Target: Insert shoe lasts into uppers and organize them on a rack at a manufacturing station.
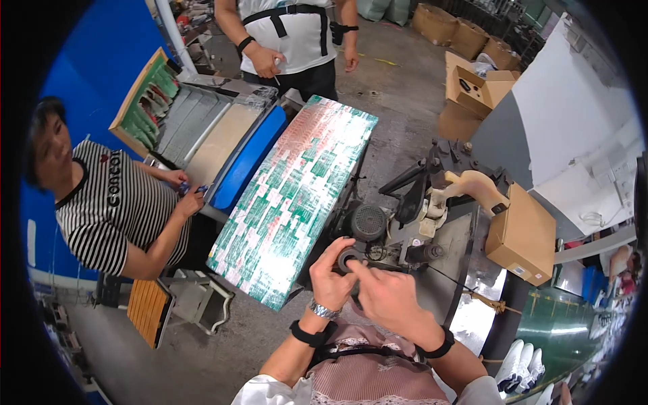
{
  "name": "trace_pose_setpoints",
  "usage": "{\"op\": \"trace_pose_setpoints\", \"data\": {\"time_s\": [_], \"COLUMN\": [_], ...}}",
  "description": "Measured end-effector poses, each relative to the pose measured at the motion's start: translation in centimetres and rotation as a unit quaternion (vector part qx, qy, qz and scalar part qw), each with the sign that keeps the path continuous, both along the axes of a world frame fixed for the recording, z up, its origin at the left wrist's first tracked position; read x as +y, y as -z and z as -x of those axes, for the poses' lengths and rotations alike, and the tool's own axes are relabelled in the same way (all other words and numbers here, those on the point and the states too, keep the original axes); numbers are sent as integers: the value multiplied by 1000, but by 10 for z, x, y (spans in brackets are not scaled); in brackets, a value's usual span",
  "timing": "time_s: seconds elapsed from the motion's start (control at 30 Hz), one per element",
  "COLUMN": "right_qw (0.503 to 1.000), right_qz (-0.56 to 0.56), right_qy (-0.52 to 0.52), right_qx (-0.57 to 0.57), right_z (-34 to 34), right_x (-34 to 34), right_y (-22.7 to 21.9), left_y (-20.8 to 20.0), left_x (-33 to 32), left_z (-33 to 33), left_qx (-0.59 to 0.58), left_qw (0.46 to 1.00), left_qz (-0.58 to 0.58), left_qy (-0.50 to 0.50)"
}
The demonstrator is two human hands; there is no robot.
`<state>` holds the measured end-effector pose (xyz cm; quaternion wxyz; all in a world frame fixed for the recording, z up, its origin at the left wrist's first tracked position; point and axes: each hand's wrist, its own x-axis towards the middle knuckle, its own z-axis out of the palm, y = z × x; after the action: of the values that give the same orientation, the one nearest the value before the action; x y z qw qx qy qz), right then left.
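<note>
My left hand is closed round a small dark ring-shaped thing with a round hole, its thumb and forefinger at the rim. It resembles a roll of tape, but I cannot tell its kind. From the right, my right hand meets it, the forefinger stretched onto the ring's near edge and the other fingers curled. Both hands are held in front of my body, near a machine with a dark ribbed motor.
A table with a green and white patchy top stands left of the machine. Beyond it are a person in a striped shirt and another in white. A closed cardboard box, a curved beige part and white shoes lie to the right.
</note>
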<state>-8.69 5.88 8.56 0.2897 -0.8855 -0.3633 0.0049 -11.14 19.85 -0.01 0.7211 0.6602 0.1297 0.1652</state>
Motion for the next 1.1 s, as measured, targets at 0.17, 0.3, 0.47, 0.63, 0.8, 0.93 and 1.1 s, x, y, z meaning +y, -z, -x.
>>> {"op": "trace_pose_setpoints", "data": {"time_s": [0.17,0.3,0.47,0.63,0.8,0.93,1.1], "right_qw": [997,922,600,415,324,302,316], "right_qz": [4,-268,-542,-669,-735,-759,-714], "right_qy": [39,147,472,541,561,555,606], "right_qx": [62,239,352,295,198,160,150], "right_z": [8,24,16,-3,-88,-128,-91], "right_x": [28,-21,-170,-323,-414,-445,-462], "right_y": [3,19,104,160,162,169,161], "left_y": [2,14,57,49,26,14,3], "left_x": [26,27,35,18,-52,-119,-180], "left_z": [0,5,22,39,28,28,22], "left_qx": [-3,97,119,202,173,172,161], "left_qw": [996,991,979,946,941,945,913], "left_qz": [-58,-16,-55,-55,-92,-101,-192], "left_qy": [60,96,155,248,276,261,321]}}
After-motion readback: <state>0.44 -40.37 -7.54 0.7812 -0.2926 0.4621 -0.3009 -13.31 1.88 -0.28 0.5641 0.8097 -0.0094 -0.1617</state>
